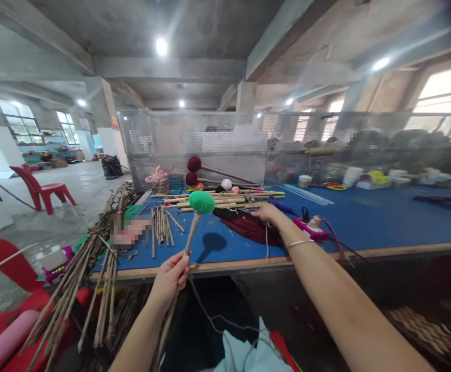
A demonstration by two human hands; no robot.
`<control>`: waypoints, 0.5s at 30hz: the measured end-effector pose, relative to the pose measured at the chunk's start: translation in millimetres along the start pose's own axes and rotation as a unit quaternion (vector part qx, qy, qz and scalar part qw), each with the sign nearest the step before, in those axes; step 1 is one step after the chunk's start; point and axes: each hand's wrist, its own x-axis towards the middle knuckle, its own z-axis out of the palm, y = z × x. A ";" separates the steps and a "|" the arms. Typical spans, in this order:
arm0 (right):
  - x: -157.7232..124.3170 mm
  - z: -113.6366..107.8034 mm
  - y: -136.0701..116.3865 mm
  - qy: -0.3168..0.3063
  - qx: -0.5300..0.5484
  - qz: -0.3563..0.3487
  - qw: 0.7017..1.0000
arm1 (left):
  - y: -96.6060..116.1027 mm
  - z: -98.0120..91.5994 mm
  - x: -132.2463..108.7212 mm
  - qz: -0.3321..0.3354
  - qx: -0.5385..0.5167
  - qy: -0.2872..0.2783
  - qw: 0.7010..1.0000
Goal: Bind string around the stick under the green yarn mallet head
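My left hand (170, 279) is closed round the wooden handle of a mallet with a green padded head (201, 202), holding it upright over the near edge of the blue table (384, 217). My right hand (267, 212) reaches out over the table, its wrist wearing a silver bangle. It rests beside a heap of dark red fabric (249, 226) and a row of bamboo sticks (213, 201). The right hand's fingers are hidden from me. A thin string (267, 241) hangs near the wrist.
Two red-headed mallets (193, 164) lean against a mesh screen (194, 139) at the back. A pink glue gun (311, 229) with a cord lies right of my arm. Bundled sticks (93, 258) spill off the left edge. Red plastic chairs (41, 188) stand left.
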 end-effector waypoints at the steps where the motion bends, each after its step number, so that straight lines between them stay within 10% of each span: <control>1: -4.6 -0.3 -4.2 0.007 -0.017 0.013 1.000 | -0.4 1.6 1.6 0.002 0.006 0.002 1.000; 4: -36.4 1.8 -28.7 0.033 0.050 -0.067 0.996 | 0.1 7.8 6.5 0.010 0.029 -0.008 0.999; 6: -70.8 11.6 -49.7 -0.071 0.190 -0.165 0.965 | 2.3 13.6 9.4 0.020 0.046 -0.024 0.998; 12: -163.1 51.3 -81.4 -0.511 0.473 -0.204 0.688 | 19.4 31.7 8.6 0.055 0.119 -0.057 0.990; 15: -165.6 46.1 -74.1 -0.521 0.473 -0.133 0.698 | 28.1 34.0 9.5 0.086 0.183 -0.033 0.979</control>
